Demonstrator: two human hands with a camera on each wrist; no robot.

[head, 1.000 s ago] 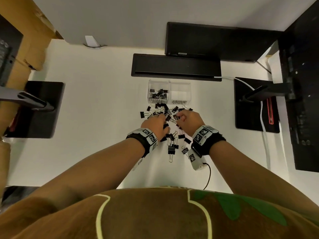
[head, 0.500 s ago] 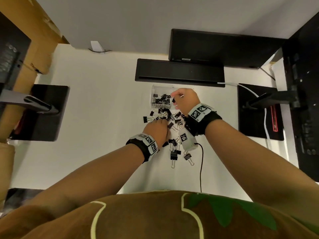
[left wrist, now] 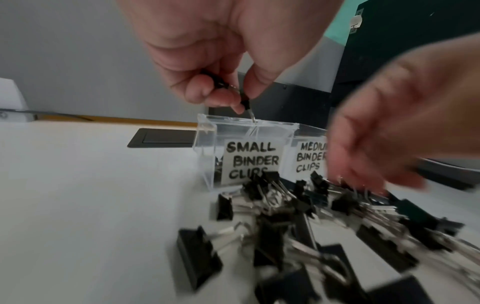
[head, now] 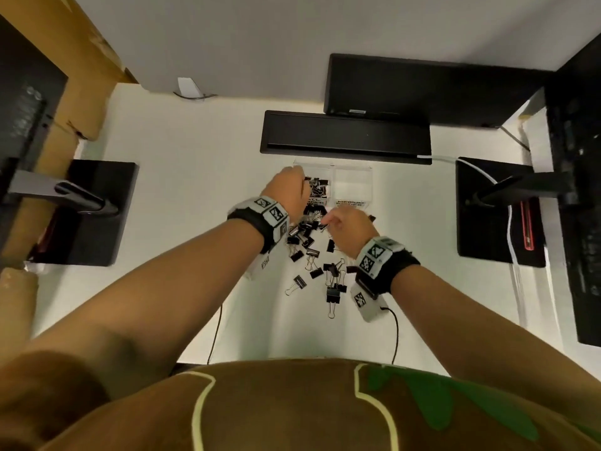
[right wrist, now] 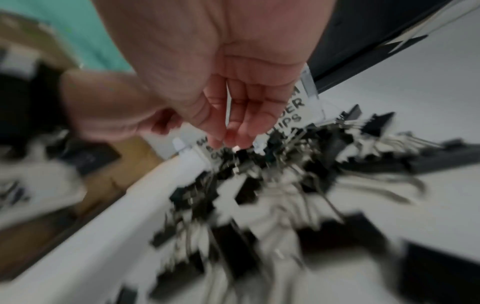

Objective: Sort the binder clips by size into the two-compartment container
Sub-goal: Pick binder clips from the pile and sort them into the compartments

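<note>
left hand point(left wrist: 221, 47) poised over the compartment labelled "small binder clips" point(left wrist: 252, 160) of the clear two-compartment container point(head: 353, 183), its grip closed: thumb and fingertips pinch a small black binder clip point(left wrist: 244, 100), long axis near vertical, one wire handle pointing down to the container's top rim. the small compartment point(head: 317, 187) already holds a heap of black clips; the neighbouring compartment labelled "medium binder clips" point(head: 351, 203) looks pale inside, contents not discernible. right hand point(head: 346, 227) lowered over the loose pile of binder clips point(head: 312, 252) on the white surface point(head: 182, 222) just in front of the container; its fingers point(right wrist: 233, 121) hang straight down, tips at the pile, and motion blur leaves it unclear whether the grip has taken a clip. the loose clips lie scattered with handles pointing in mixed directions. each wrist carries a black band with printed markers point(head: 377, 255). behind the container, a long black bar point(head: 344, 136).
</note>
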